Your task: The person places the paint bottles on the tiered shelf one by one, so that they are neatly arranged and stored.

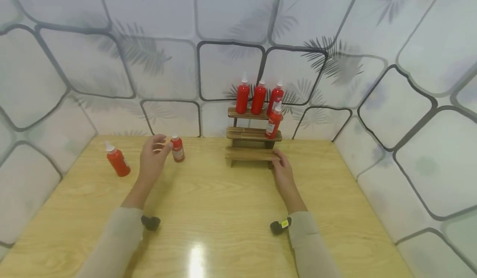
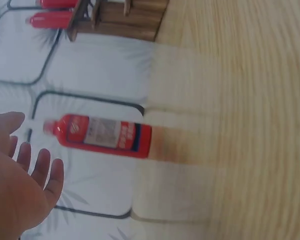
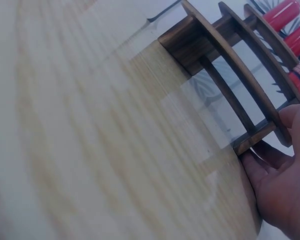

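A red squeeze bottle [image 1: 177,148] with a white label stands upright on the table, just right of my left hand [image 1: 152,155]. In the left wrist view the fingers [image 2: 41,167] are spread and loosely bent near the top of that bottle [image 2: 104,134], holding nothing. My right hand [image 1: 285,172] grips the right end of a three-tier wooden stand [image 1: 253,153]. Its thumb [image 3: 290,116] lies on the lowest step, while the other fingers reach around the side support. Three red bottles [image 1: 258,99] stand on the top tier and one red bottle [image 1: 273,124] at the right of the middle tier.
Another red bottle [image 1: 118,162] with a white pointed nozzle stands on the wooden table [image 1: 208,203], left of the left hand. A patterned wall [image 1: 167,71] rises right behind the stand and along both sides of the table.
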The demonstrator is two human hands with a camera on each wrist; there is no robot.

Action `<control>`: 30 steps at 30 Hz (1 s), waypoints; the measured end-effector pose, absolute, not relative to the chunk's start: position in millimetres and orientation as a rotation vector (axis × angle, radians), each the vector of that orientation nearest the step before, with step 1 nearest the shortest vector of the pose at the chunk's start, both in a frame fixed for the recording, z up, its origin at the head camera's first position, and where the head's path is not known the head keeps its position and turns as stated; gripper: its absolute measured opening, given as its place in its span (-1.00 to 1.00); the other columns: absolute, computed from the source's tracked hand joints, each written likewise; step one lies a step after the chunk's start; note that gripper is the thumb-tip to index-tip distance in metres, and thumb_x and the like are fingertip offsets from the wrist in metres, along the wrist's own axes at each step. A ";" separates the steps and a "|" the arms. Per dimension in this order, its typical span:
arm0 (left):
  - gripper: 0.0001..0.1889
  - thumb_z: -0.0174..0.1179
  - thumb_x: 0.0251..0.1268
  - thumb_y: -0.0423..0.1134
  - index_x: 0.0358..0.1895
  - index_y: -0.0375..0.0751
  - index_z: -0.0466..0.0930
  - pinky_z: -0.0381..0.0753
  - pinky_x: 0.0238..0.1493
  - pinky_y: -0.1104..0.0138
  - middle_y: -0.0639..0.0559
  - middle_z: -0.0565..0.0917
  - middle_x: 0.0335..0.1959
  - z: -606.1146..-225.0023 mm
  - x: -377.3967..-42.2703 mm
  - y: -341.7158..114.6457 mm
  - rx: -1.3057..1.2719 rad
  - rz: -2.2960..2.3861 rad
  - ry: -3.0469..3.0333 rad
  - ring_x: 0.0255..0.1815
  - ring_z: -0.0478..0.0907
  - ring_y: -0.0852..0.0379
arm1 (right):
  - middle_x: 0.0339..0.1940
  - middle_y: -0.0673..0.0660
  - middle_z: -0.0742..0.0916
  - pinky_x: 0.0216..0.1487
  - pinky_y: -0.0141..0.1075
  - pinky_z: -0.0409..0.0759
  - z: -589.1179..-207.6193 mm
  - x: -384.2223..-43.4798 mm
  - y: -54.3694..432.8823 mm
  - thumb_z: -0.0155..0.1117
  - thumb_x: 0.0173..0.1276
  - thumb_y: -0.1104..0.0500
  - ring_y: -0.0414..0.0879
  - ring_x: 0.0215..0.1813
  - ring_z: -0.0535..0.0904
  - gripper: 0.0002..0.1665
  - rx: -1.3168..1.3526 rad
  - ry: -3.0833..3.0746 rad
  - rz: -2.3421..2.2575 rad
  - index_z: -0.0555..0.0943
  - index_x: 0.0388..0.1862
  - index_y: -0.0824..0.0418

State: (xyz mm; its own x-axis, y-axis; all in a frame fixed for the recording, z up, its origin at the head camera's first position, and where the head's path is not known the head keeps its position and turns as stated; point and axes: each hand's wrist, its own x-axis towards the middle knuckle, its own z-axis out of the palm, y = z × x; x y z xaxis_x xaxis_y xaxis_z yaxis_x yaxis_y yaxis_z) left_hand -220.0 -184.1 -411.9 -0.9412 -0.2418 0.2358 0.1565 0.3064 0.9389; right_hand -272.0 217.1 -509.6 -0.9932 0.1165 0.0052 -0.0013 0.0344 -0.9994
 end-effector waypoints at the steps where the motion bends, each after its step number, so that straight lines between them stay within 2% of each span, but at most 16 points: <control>1: -0.56 0.19 0.46 -0.28 0.28 -0.41 0.41 0.46 0.04 0.48 -0.25 0.48 0.18 -414.6 -222.0 -187.1 0.083 -1.689 -2.242 0.06 0.46 0.10 | 0.47 0.19 0.44 0.45 -0.07 0.39 -509.4 -271.8 217.4 0.03 0.60 0.10 0.03 0.36 0.40 -0.51 -0.118 -2.193 2.131 0.41 0.46 0.09; 4: -0.49 0.21 0.44 -0.31 0.36 -0.39 0.35 0.48 0.23 0.30 -0.28 0.44 0.30 -421.1 -228.2 -193.3 0.046 -1.728 -2.244 0.24 0.45 -0.13 | 0.45 0.18 0.45 0.41 -0.10 0.41 -508.7 -271.6 217.8 0.01 0.61 0.11 0.00 0.32 0.40 -0.51 -0.117 -2.198 2.118 0.40 0.46 0.10; 7: -0.42 0.22 0.41 -0.37 0.43 -0.40 0.27 0.39 0.40 -0.02 -0.36 0.37 0.40 -431.2 -237.8 -198.3 -0.041 -1.769 -2.238 0.38 0.35 -0.34 | 0.42 0.18 0.47 0.33 -0.18 0.44 -508.8 -272.0 217.7 0.01 0.61 0.11 -0.01 0.27 0.41 -0.51 -0.123 -2.204 2.102 0.40 0.46 0.11; 10: -0.38 0.23 0.41 -0.36 0.46 -0.39 0.24 0.31 0.43 -0.20 -0.42 0.31 0.44 -446.3 -250.6 -201.4 -0.127 -1.762 -2.256 0.42 0.29 -0.43 | 0.42 0.17 0.47 0.27 -0.24 0.46 -509.2 -272.6 217.1 0.02 0.60 0.12 -0.03 0.25 0.42 -0.51 -0.134 -2.191 2.104 0.42 0.45 0.12; 18: -0.40 0.28 0.38 -0.33 0.44 -0.32 0.31 0.41 0.40 -0.09 -0.29 0.41 0.41 -470.8 -272.1 -198.7 -0.126 -1.768 -2.209 0.37 0.39 -0.25 | 0.46 0.17 0.44 0.27 -0.26 0.46 -510.2 -274.1 216.3 0.02 0.60 0.12 -0.03 0.27 0.41 -0.51 -0.143 -2.172 2.124 0.41 0.45 0.12; 26: -0.37 0.22 0.36 -0.45 0.47 -0.29 0.26 0.39 0.44 -0.08 -0.29 0.39 0.44 -473.8 -278.9 -195.8 -0.078 -1.803 -2.217 0.40 0.37 -0.24 | 0.47 0.21 0.43 0.42 -0.09 0.40 -509.0 -272.2 216.0 0.01 0.61 0.13 0.01 0.33 0.40 -0.51 -0.124 -2.157 2.146 0.40 0.46 0.13; 30: -0.38 0.21 0.36 -0.46 0.46 -0.28 0.27 0.40 0.43 -0.09 -0.31 0.40 0.43 -474.8 -280.9 -196.1 -0.069 -1.798 -2.223 0.40 0.37 -0.25 | 0.48 0.17 0.42 0.45 -0.06 0.38 -509.5 -271.8 216.3 0.01 0.61 0.11 0.01 0.35 0.40 -0.52 -0.130 -2.163 2.150 0.40 0.46 0.10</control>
State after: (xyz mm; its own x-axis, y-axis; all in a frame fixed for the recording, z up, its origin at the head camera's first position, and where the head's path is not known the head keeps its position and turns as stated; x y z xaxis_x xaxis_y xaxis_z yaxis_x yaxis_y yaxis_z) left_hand -280.9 -196.1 -474.8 -0.9596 -0.1377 0.2455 0.2112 0.2240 0.9514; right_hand -271.8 216.3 -509.5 -0.9924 0.1231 0.0030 -0.0023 0.0058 -1.0000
